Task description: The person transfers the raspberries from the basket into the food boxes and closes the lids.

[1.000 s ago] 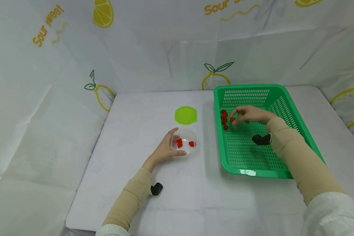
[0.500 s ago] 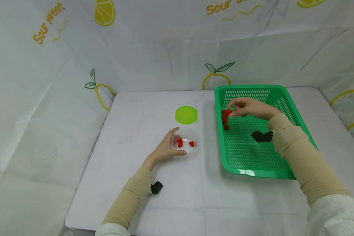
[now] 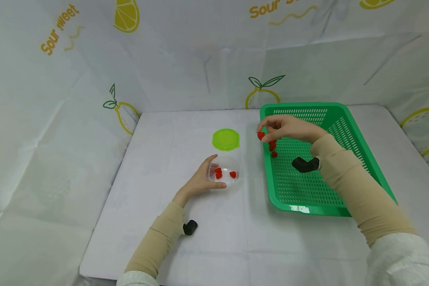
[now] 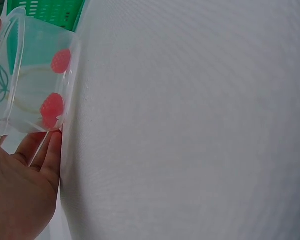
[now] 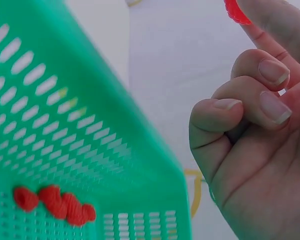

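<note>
Thumb and fingers of my left hand (image 3: 199,179) curve round a clear plastic tub (image 4: 32,80) standing on the table. Inside the tub lie 3 red raspberries (image 3: 219,175), seen through its wall in the left wrist view. My right hand (image 3: 289,127) is over the left rim of the green basket (image 3: 275,194), pinching one raspberry (image 3: 260,135) between thumb and forefinger. In the right wrist view, that hand's other fingers (image 5: 252,100) are curled in with nothing in them. Several more raspberries (image 5: 65,204) lie in the basket along its left wall.
A bright green lid (image 3: 225,140) lies flat on the white table (image 3: 164,139), behind the tub. The basket's perforated walls rise at the table's right side. A white sheet (image 3: 186,59) printed with lemons hangs behind the table.
The right hand has lifted a raspberry up from the basket and carried it left to above the rim. My left hand and the tub have stayed in place.
</note>
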A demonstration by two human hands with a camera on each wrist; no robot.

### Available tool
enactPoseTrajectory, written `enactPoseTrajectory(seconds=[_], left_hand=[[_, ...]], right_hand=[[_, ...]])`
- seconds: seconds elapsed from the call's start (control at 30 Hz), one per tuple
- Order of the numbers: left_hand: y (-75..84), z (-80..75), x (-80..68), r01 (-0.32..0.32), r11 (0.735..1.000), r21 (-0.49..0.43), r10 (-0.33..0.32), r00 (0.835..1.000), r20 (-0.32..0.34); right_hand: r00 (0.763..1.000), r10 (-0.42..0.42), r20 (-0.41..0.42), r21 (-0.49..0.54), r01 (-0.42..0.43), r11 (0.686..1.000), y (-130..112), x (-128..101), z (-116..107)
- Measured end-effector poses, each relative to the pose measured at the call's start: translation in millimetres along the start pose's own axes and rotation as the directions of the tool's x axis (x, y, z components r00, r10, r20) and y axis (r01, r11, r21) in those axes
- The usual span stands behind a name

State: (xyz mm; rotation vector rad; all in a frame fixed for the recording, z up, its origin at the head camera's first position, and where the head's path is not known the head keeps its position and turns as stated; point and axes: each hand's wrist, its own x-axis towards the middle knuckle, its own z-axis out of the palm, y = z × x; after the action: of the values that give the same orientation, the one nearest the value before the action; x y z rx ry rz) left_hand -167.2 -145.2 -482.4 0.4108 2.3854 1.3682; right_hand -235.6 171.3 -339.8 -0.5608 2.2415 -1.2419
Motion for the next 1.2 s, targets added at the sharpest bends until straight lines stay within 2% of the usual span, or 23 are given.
enactPoseTrajectory(seconds=[0.13,0.4,0.67,0.83,0.93,1.2], left_hand=[[-0.1,0.0,0.6,0.005,1.0,0.0,-0.005,1.0,-0.001],[0.6,0.8,1.8,0.01,1.0,0.002,-0.01,1.0,-0.002],[0.3,1.7,1.7,0.008,1.0,0.013,-0.008,1.0,0.008],[0.7,1.4,1.9,0.007,1.0,0.009,-0.008,1.0,0.003],[1.2,1.5,1.7,0.011,1.0,0.003,-0.011,1.0,0.004],[3.2,1.1,1.2,0.012,1.0,-0.004,-0.012,1.0,0.008]], right_hand=[[1.0,-0.015,0.011,0.016,0.015,1.0,-9.2,6.7,7.0],[0.991,-0.103,0.081,0.064,0.098,0.993,-18.7,21.6,19.6],[0.983,-0.132,0.13,0.056,0.126,0.99,-24.0,38.2,37.6],[0.969,-0.171,0.18,0.054,0.164,0.985,-27.4,51.7,48.3],[0.965,-0.163,0.207,0.039,0.159,0.987,-28.4,58.8,54.4],[0.956,-0.075,0.283,-0.035,0.088,0.996,-25.6,72.4,66.5]])
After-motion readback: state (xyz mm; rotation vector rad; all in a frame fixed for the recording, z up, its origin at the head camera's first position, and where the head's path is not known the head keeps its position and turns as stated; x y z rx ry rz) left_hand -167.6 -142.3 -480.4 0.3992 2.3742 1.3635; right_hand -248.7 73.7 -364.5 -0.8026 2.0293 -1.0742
